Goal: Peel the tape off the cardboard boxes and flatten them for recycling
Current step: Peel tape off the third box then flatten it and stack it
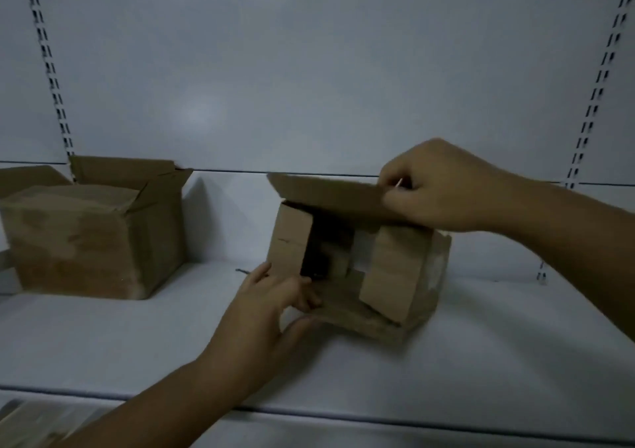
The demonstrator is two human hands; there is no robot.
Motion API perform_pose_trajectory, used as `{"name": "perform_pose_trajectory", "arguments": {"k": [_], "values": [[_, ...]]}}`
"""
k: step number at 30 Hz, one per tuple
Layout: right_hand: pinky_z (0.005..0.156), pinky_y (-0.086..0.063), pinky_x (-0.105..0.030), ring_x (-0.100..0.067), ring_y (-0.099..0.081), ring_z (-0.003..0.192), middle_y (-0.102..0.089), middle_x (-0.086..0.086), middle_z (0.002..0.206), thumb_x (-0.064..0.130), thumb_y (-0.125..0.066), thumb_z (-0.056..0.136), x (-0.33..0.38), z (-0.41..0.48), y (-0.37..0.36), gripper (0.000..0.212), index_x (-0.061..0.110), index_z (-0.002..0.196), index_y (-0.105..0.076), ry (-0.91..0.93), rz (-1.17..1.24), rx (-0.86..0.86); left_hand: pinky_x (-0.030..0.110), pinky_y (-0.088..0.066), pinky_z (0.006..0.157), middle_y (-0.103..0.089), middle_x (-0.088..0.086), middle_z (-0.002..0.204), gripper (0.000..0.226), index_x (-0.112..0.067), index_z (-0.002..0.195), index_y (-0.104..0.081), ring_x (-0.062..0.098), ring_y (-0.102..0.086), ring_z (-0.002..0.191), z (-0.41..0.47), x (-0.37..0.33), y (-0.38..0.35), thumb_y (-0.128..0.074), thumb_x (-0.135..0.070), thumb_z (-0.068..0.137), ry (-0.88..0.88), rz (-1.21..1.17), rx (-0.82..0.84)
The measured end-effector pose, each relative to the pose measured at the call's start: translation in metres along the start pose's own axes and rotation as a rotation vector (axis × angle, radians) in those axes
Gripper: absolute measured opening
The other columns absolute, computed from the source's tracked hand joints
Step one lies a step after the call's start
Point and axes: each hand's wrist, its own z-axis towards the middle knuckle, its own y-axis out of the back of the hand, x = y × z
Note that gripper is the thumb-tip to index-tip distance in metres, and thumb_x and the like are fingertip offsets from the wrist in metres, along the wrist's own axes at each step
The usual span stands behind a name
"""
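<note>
Small box (395, 269): centre-right on the shelf (137, 344), open end facing near.
Right hand (443, 186): fingers pinch the top flap (326, 191) at its right end.
Left hand (271, 296): fingers and thumb grip the bottom flap (350, 310).
Large box (92, 234): far left, top open.

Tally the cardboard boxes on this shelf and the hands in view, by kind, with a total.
Cardboard boxes: 2, the large box at left, open-topped, and the small box lying on its side.
Hands: 2, the left hand gripping the small box's lower flap, the right hand pinching at its upper flap's edge.
Total: 4
</note>
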Motion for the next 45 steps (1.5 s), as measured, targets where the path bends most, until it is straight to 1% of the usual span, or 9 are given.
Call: {"name": "perform_pose_trajectory", "arguments": {"k": [5, 11, 14, 18, 22, 26, 33, 38, 45], "values": [[0.049, -0.041, -0.015, -0.002, -0.052, 0.051, -0.058, 0.011, 0.055, 0.032, -0.059, 0.089, -0.005, -0.02, -0.018, 0.031, 0.018, 0.061, -0.063, -0.149, 0.365, 0.265, 0.025, -0.049, 0.084, -0.063, -0.019, 0.103, 0.022, -0.034, 0.099, -0.062, -0.001, -0.057, 0.093, -0.006, 0.004, -0.009, -0.063, -0.031, 0.077, 0.09, -0.078, 0.623], [0.052, -0.033, -0.017, -0.006, -0.048, 0.056, -0.049, 0.0, 0.062, 0.046, -0.043, 0.093, -0.012, -0.025, -0.065, 0.049, 0.01, 0.062, -0.057, -0.217, 0.435, 0.043, 0.017, -0.052, 0.079, -0.059, -0.03, 0.107, 0.082, -0.052, 0.129, -0.032, -0.008, -0.058, 0.098, -0.001, -0.021, -0.027, -0.063, 0.004, 0.077, 0.346, -0.71, 0.589], [0.064, -0.042, -0.017, -0.016, -0.058, 0.072, -0.061, -0.009, 0.078, 0.06, -0.039, 0.084, -0.011, -0.024, -0.078, 0.063, 0.002, 0.081, -0.063, -0.193, 0.522, 0.003, 0.025, -0.052, 0.075, -0.069, -0.008, 0.085, 0.066, -0.02, 0.119, -0.057, 0.009, -0.065, 0.085, -0.003, -0.021, -0.03, -0.042, 0.027, 0.074, 0.551, -1.017, 0.522], [0.082, -0.049, -0.041, -0.029, -0.061, 0.088, -0.064, -0.02, 0.098, 0.074, -0.032, 0.072, -0.005, -0.014, -0.095, 0.083, 0.001, 0.097, -0.064, -0.161, 0.529, 0.046, 0.028, -0.052, 0.086, -0.074, 0.006, 0.086, 0.04, -0.024, 0.097, -0.073, 0.021, -0.069, 0.091, -0.013, -0.026, 0.005, -0.053, 0.001, 0.073, 0.412, -1.07, 0.561], [0.059, -0.038, -0.023, -0.012, -0.055, 0.061, -0.058, -0.013, 0.072, 0.061, -0.034, 0.086, -0.002, 0.002, -0.108, 0.068, -0.002, 0.079, -0.06, -0.121, 0.528, 0.093, 0.021, -0.051, 0.082, -0.071, -0.014, 0.097, 0.039, -0.036, 0.105, -0.068, 0.004, -0.064, 0.092, -0.007, 0.003, 0.019, -0.047, -0.017, 0.077, 0.147, -0.29, 0.395], [0.05, -0.037, -0.006, 0.007, -0.054, 0.054, -0.061, 0.009, 0.064, 0.049, -0.039, 0.093, -0.004, 0.012, -0.116, 0.05, 0.016, 0.068, -0.067, -0.135, 0.568, 0.115, 0.031, -0.033, 0.1, -0.062, -0.002, 0.124, 0.042, -0.019, 0.118, -0.063, 0.019, -0.051, 0.12, 0.006, 0.036, 0.026, -0.034, -0.033, 0.091, -0.118, 0.493, 0.35], [0.048, -0.032, -0.014, -0.001, -0.042, 0.046, -0.043, 0.009, 0.051, 0.072, -0.038, 0.071, 0.003, 0.015, -0.137, 0.055, 0.021, 0.054, -0.048, -0.073, 0.576, 0.138, 0.031, -0.044, 0.059, -0.064, -0.001, 0.074, 0.025, -0.017, 0.078, -0.064, 0.018, -0.056, 0.07, -0.009, 0.056, 0.048, -0.045, -0.033, 0.085, -0.155, 0.456, 0.278], [0.073, -0.047, -0.039, -0.012, -0.059, 0.069, -0.06, 0.004, 0.07, 0.084, -0.027, 0.072, 0.016, 0.019, -0.152, 0.062, 0.031, 0.074, -0.059, -0.006, 0.599, 0.171, 0.028, -0.041, 0.041, -0.054, -0.003, 0.052, 0.03, -0.015, 0.063, -0.058, 0.013, -0.047, 0.045, -0.011, 0.06, 0.063, -0.047, -0.031, 0.086, -0.195, 0.391, 0.209], [0.064, -0.038, -0.011, 0.012, -0.053, 0.069, -0.054, 0.023, 0.074, 0.042, -0.051, 0.092, 0.032, 0.024, -0.184, 0.015, 0.034, 0.08, -0.057, 0.025, 0.631, 0.256, 0.027, -0.04, 0.039, -0.051, -0.001, 0.048, 0.033, -0.014, 0.057, -0.058, 0.014, -0.044, 0.041, -0.042, 0.067, 0.061, -0.05, -0.025, 0.087, -0.244, 0.352, 0.243]]}}
